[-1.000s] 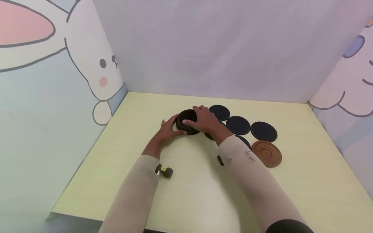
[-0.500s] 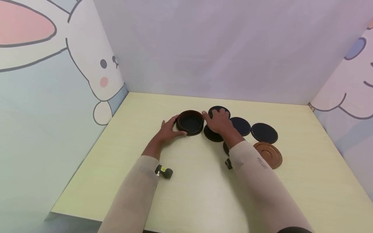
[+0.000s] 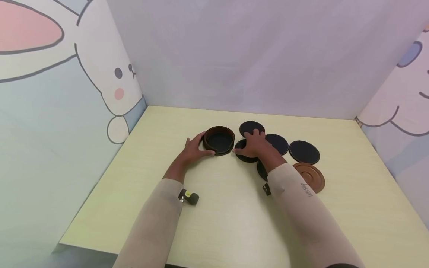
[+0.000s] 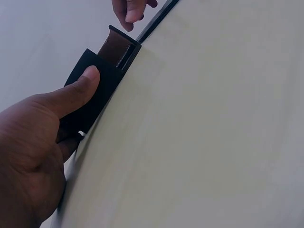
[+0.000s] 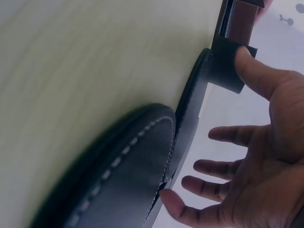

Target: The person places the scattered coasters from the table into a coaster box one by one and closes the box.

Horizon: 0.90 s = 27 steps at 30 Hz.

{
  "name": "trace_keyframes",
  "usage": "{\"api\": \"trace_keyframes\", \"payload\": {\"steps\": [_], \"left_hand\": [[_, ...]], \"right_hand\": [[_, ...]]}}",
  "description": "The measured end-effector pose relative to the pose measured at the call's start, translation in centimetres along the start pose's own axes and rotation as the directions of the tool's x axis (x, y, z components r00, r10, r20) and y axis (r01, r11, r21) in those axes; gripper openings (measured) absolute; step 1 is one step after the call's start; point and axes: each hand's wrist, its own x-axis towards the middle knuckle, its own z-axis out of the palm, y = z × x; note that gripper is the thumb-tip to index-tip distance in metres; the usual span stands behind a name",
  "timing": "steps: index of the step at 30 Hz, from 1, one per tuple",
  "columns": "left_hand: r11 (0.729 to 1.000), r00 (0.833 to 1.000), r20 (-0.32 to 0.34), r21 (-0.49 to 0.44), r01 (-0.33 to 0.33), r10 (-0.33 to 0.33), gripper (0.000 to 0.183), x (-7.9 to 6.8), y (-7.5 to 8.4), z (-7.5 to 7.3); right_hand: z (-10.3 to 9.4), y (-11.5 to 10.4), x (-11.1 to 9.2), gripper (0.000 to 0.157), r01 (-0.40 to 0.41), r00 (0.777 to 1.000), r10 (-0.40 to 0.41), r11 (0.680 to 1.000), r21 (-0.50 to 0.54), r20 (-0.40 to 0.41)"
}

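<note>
A round black coaster holder (image 3: pixel 219 129) with a brown inner wall and a gap in its side stands on the table. My left hand (image 3: pixel 193 150) grips it from the left, thumb on the outer wall (image 4: pixel 90 102). Just right of it, my right hand (image 3: pixel 253 145) hovers low over a black coaster (image 3: pixel 244 155), fingers spread. In the right wrist view, its thumb (image 5: pixel 254 71) is close to the holder's wall; whether it touches cannot be told. Stitching runs along the rim of a near coaster (image 5: pixel 133 175). Another coaster (image 3: pixel 250 126) lies just beyond the right fingertips.
More black coasters lie to the right, one in the middle (image 3: pixel 279 144), one farther right (image 3: pixel 304 152) and one partly behind the right wrist (image 3: pixel 262 172). A brown ringed disc (image 3: pixel 312 178) lies nearest the right sleeve. Fabric walls bound the pale table (image 3: pixel 218 223).
My right hand has withdrawn from inside the holder, moved right to the coasters, then come slightly nearer. My left hand has stayed on the holder.
</note>
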Motion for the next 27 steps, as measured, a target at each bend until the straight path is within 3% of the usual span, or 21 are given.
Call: {"api": "trace_keyframes", "payload": {"steps": [8, 27], "left_hand": [[1.0, 1.0, -0.002, -0.007, 0.004, -0.004, 0.103, -0.1, 0.09, 0.08], [1.0, 1.0, 0.001, -0.015, 0.02, -0.02, 0.103, -0.11, 0.08, 0.22]], "right_hand": [[0.32, -0.25, -0.25, 0.116, 0.004, 0.999, -0.003, 0.999, -0.042, 0.032], [0.54, -0.1, -0.01, 0.117, 0.001, 0.999, -0.002, 1.0, 0.014, 0.052]]}}
